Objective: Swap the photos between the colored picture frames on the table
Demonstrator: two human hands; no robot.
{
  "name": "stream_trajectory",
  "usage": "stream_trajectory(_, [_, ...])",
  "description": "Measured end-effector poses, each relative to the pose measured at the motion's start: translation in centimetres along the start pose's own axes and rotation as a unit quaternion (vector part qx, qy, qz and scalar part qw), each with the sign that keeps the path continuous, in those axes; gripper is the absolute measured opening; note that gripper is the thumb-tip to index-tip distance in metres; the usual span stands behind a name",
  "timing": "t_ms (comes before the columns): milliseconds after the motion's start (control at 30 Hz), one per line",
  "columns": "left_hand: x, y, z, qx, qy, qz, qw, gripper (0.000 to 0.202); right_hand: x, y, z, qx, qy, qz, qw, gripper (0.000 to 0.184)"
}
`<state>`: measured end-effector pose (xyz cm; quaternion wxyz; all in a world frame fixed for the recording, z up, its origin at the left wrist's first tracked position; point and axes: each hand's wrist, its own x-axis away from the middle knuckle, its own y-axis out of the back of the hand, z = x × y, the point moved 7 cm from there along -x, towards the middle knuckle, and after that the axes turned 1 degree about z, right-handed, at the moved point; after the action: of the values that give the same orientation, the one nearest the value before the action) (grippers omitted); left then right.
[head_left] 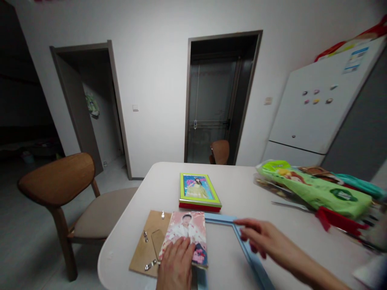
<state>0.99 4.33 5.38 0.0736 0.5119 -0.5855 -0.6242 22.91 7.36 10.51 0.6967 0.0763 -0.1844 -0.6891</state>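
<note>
One camera, worn on the head, faces forward and a little downward across the table (238, 193) to the far wall (157, 80) at 12 o'clock. The left hand (175, 264) at 6 and right hand (261, 238) at 5 lie closest; fridge (317, 121) at 2.

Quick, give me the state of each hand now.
Left hand: open, palm flat on the photo atop the backing board.
Right hand: open, fingers spread at the blue frame, gripping nothing.
</note>
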Motion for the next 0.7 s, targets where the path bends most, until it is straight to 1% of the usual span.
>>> stream_trajectory(33, [-0.6,1.3,0.3,0.049,0.033,-0.028,0.998,0.049,0.4,-2.9,-1.8,-0.036,-0.022,0.044,0.998,0.038])
stream_trajectory(67, [-1.2,2.6,0.7,0.111,0.077,-0.06,0.989,0.045,0.7,-5.2,-3.1,-0.078,-0.035,0.07,0.994,0.037])
stream_trajectory(100, [-1.6,3.6,1.2,0.184,0.132,-0.093,0.969,0.04,1.0,-7.2,-3.9,-0.129,-0.045,0.086,0.987,0.037])
stream_trajectory(133, [-1.9,4.1,1.5,0.269,0.192,-0.12,0.936,0.034,1.3,-8.7,-4.4,-0.183,-0.057,0.088,0.977,0.039])
stream_trajectory(167, [-2.0,4.1,1.6,0.362,0.246,-0.14,0.888,0.031,1.4,-9.8,-4.7,-0.237,-0.069,0.078,0.966,0.041])
stream_trajectory(200, [-2.1,3.5,1.3,0.453,0.288,-0.153,0.83,0.032,1.5,-10.6,-4.6,-0.289,-0.077,0.069,0.952,0.044])
stream_trajectory(233, [-2.0,2.6,0.8,0.535,0.317,-0.159,0.767,0.037,1.5,-11.1,-4.3,-0.338,-0.077,0.058,0.936,0.046])
stream_trajectory(267, [-2.0,1.4,0.2,0.601,0.333,-0.159,0.709,0.042,1.5,-11.2,-3.9,-0.382,-0.069,0.046,0.92,0.047])
stream_trajectory(300, [-1.9,0.2,-0.5,0.65,0.339,-0.156,0.662,0.046,1.4,-11.0,-3.5,-0.42,-0.051,0.034,0.905,0.048])
stream_trajectory(333, [-1.7,-0.9,-1.0,0.681,0.337,-0.154,0.631,0.049,1.3,-10.3,-3.1,-0.45,-0.031,0.018,0.892,0.049])
stream_trajectory(367, [-1.5,-1.9,-1.3,0.7,0.33,-0.149,0.615,0.051,1.3,-9.5,-3.0,-0.468,-0.016,0.005,0.884,0.05])
stream_trajectory(400, [-1.3,-2.7,-1.5,0.71,0.321,-0.141,0.611,0.054,1.3,-8.4,-3.1,-0.472,-0.012,-0.004,0.882,0.05])
stream_trajectory(433, [-1.0,-3.3,-1.4,0.709,0.312,-0.133,0.618,0.057,1.2,-7.4,-3.5,-0.461,-0.022,-0.007,0.887,0.052])
stream_trajectory(467, [-0.6,-3.8,-1.1,0.697,0.308,-0.121,0.636,0.059,1.2,-6.4,-4.2,-0.439,-0.041,-0.005,0.898,0.053])
stream_trajectory(500, [-0.2,-4.1,-0.7,0.67,0.308,-0.103,0.667,0.059,1.2,-5.3,-5.0,-0.407,-0.064,-0.004,0.911,0.054])
stream_trajectory(533, [0.2,-4.4,-0.3,0.631,0.306,-0.08,0.708,0.056,1.1,-4.3,-5.9,-0.373,-0.086,-0.005,0.924,0.056])
stream_trajectory(567, [0.5,-4.6,-0.1,0.583,0.293,-0.052,0.755,0.052,1.0,-3.4,-6.8,-0.341,-0.101,-0.008,0.935,0.057])
stream_trajectory(600, [0.7,-4.8,0.0,0.532,0.266,-0.026,0.804,0.049,0.9,-2.7,-7.6,-0.313,-0.109,-0.013,0.943,0.057])
stream_trajectory(633, [0.8,-4.9,-0.2,0.483,0.223,-0.004,0.847,0.048,0.7,-2.3,-8.2,-0.291,-0.113,-0.013,0.95,0.057])
stream_trajectory(667, [0.8,-5.1,-0.7,0.44,0.171,0.011,0.881,0.048,0.5,-2.1,-8.7,-0.274,-0.114,-0.008,0.955,0.057])
stream_trajectory(700, [0.9,-5.3,-1.3,0.404,0.116,0.021,0.907,0.048,0.2,-2.1,-9.1,-0.261,-0.113,-0.003,0.959,0.056])
